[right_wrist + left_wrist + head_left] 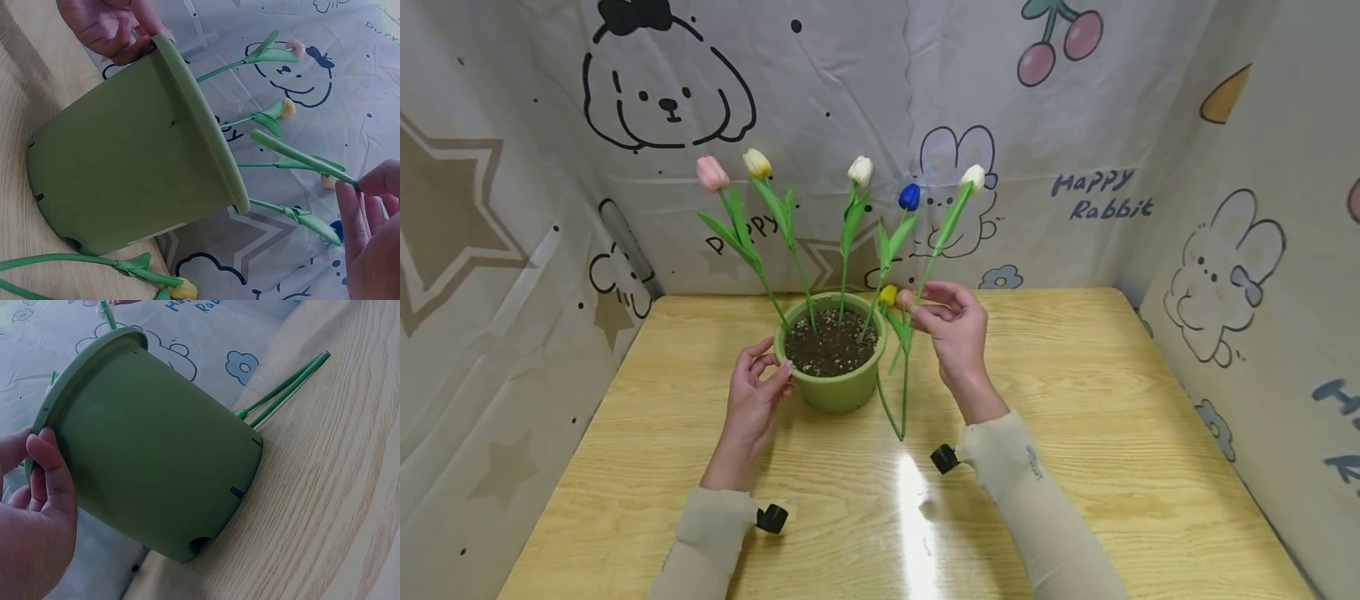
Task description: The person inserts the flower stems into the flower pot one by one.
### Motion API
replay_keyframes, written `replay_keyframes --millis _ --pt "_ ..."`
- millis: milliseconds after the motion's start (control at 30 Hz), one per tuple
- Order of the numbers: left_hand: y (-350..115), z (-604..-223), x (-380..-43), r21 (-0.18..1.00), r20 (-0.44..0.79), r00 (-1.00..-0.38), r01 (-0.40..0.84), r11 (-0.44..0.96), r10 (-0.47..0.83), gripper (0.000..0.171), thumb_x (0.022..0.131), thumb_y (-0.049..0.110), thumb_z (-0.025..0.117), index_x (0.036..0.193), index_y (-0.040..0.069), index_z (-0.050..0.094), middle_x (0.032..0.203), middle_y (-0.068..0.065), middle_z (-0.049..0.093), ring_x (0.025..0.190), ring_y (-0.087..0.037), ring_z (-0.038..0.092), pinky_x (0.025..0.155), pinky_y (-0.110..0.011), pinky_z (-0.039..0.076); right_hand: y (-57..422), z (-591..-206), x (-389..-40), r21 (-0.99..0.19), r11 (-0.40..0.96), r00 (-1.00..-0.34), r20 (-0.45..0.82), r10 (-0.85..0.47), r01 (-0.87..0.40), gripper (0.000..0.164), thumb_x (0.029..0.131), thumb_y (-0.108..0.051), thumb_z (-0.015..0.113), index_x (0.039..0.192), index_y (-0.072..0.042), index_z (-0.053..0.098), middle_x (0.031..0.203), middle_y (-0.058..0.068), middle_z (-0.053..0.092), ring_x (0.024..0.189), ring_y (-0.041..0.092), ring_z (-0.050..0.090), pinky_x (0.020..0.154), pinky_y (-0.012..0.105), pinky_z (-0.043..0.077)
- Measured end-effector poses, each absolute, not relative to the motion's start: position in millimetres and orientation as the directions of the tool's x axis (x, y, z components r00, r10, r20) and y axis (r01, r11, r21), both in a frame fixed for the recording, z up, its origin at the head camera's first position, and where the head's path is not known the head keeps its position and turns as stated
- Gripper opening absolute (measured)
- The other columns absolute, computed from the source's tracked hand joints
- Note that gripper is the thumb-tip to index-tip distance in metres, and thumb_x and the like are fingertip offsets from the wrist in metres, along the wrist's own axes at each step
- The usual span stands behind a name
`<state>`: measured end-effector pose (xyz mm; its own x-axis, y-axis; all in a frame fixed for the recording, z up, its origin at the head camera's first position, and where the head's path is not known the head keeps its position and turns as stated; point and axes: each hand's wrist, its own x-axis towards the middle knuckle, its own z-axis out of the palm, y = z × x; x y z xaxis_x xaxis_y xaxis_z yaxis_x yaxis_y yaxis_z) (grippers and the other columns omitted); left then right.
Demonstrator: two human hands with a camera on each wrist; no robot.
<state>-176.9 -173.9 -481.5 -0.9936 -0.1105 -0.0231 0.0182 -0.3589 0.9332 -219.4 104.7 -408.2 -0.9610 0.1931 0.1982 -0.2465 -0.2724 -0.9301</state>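
Observation:
A green flowerpot point(840, 392) filled with dark soil point(829, 346) stands on the table. My left hand point(754, 396) pinches its rim at the left, thumb outside. Rising from the soil are a pink tulip point(712, 173), a pale yellow tulip point(757, 163), a white tulip point(861, 171) and a blue tulip point(909, 197). Right of the pot, my right hand point(957, 329) pinches another white tulip point(973, 178) by its stem point(300, 156); the stem's lower end hangs free beyond the rim. A bright yellow tulip point(183, 289) lies on the table beside the pot, next to a second green stem.
The pale wooden table point(1075, 433) meets a printed cloth point(850, 75) behind and at both sides. The pot is towards the table's back, left of the middle. A small black camera point(944, 458) sits on each sleeve.

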Motion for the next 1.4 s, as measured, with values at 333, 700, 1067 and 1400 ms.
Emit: replay_keyframes --millis 333,700,1067,1400 --pt "-175.1 -481.9 -176.4 0.930 -0.015 -0.995 0.023 -0.367 -0.102 0.051 0.099 -0.005 0.063 0.143 0.013 0.043 0.110 -0.001 0.055 0.070 -0.006 0.064 0.060 -0.015 0.052 91.7 -403.7 -228.5 -0.907 -0.287 -0.944 0.253 0.212 -0.308 0.040 0.084 0.017 0.074 0.121 0.014 0.059 0.097 0.001 0.070 0.079 0.010 0.071 0.068 0.024 0.064" --pt "-175.0 -482.1 -176.0 0.927 -0.017 -0.995 0.023 -0.374 -0.103 0.052 0.099 -0.006 0.063 0.143 0.012 0.043 0.108 -0.001 0.056 0.070 -0.006 0.065 0.060 -0.015 0.053 74.2 -405.5 -239.7 -0.888 -0.285 -0.924 0.300 0.236 -0.361 0.037 0.083 0.021 0.071 0.117 0.013 0.061 0.096 -0.002 0.069 0.079 0.011 0.070 0.067 0.025 0.064" --pt "-175.5 -481.2 -175.6 0.923 -0.013 -0.995 0.025 -0.385 -0.097 0.053 0.099 -0.006 0.062 0.145 0.011 0.042 0.109 -0.002 0.056 0.070 -0.006 0.065 0.059 -0.016 0.053 54.0 -407.5 -248.9 -0.882 -0.246 -0.910 0.353 0.217 -0.401 0.037 0.083 0.019 0.072 0.118 0.013 0.061 0.116 0.038 0.061 0.083 0.010 0.068 0.071 0.023 0.064" --pt "-176.6 -481.6 -175.2 0.922 -0.008 -0.996 0.028 -0.387 -0.090 0.053 0.099 -0.006 0.062 0.145 0.011 0.043 0.110 -0.003 0.055 0.073 -0.008 0.066 0.060 -0.016 0.053 39.0 -411.7 -256.5 -0.872 -0.221 -0.889 0.380 0.255 -0.436 0.034 0.085 0.016 0.073 0.116 0.008 0.063 0.116 0.030 0.064 0.089 0.014 0.068 0.075 0.024 0.064"
